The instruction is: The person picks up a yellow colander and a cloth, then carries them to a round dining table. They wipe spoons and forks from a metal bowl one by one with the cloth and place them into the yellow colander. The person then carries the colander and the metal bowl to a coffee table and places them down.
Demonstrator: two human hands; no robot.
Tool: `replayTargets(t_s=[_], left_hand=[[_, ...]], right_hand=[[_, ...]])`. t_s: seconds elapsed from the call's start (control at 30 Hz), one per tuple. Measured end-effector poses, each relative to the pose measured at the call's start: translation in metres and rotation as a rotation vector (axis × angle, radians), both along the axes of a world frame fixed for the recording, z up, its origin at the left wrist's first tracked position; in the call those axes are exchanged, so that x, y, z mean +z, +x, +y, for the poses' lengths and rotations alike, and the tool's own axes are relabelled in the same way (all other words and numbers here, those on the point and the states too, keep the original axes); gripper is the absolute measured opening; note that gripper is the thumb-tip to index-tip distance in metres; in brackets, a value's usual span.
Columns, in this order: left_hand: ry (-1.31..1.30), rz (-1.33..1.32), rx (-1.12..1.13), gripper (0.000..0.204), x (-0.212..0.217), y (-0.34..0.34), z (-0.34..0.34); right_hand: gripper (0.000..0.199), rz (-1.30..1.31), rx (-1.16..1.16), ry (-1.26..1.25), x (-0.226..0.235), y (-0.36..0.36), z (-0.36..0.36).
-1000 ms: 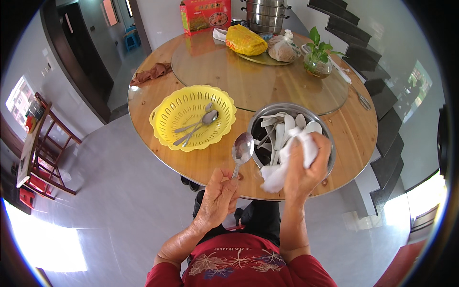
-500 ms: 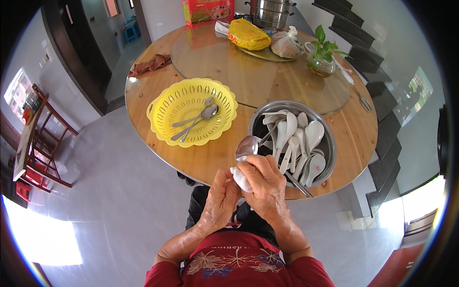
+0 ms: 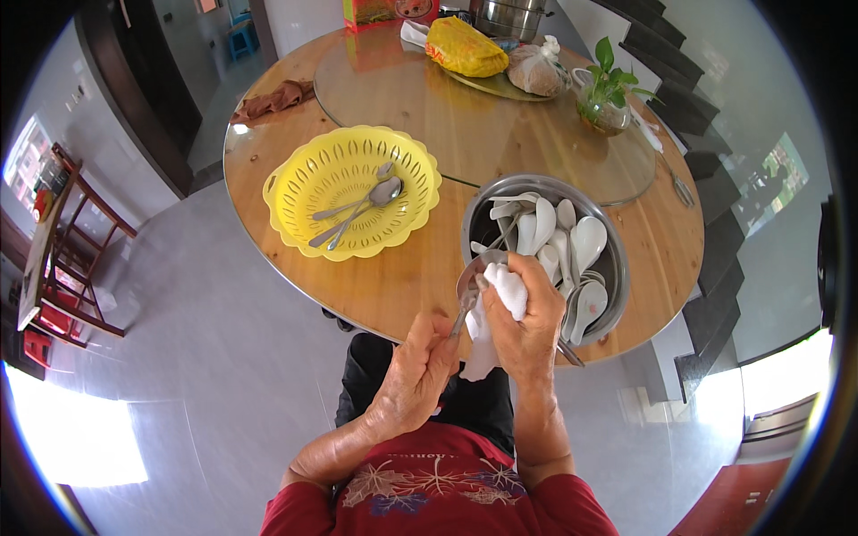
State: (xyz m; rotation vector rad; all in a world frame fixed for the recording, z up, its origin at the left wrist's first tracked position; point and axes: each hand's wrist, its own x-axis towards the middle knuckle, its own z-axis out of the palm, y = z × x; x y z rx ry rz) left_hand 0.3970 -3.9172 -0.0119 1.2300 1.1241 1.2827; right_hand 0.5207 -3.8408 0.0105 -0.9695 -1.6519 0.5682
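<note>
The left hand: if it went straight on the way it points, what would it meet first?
Beyond the spoon it grips, the left hand would probably meet the white cloth in the right hand, though this single view leaves depth unclear.

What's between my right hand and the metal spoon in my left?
In the head view, a bunched white cloth, gripped by the right hand, lies between it and the metal spoon in the left hand.
</note>
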Motion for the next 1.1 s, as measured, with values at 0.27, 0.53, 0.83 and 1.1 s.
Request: replayTargets(t_s=[0.27, 0.53, 0.83, 1.1], left_hand=[[-0.149, -0.354, -0.136, 0.006, 0.007, 0.001, 0.000], [-0.118, -0.299, -0.082, 0.005, 0.000, 0.006, 0.000], [0.026, -0.092, 0.006, 0.004, -0.015, 0.006, 0.002], [0.065, -0.076, 0.030, 0.004, -0.023, 0.009, 0.005]], right_hand=[[0.024, 0.181, -0.091, -0.034, 0.002, 0.001, -0.002], [0.016, 0.192, -0.003, -0.267, -0.004, -0.003, -0.005], [0.012, 0.113, -0.010, -0.246, -0.006, -0.005, -0.004], [0.015, 0.003, -0.115, -0.056, -0.015, 0.000, -0.004]])
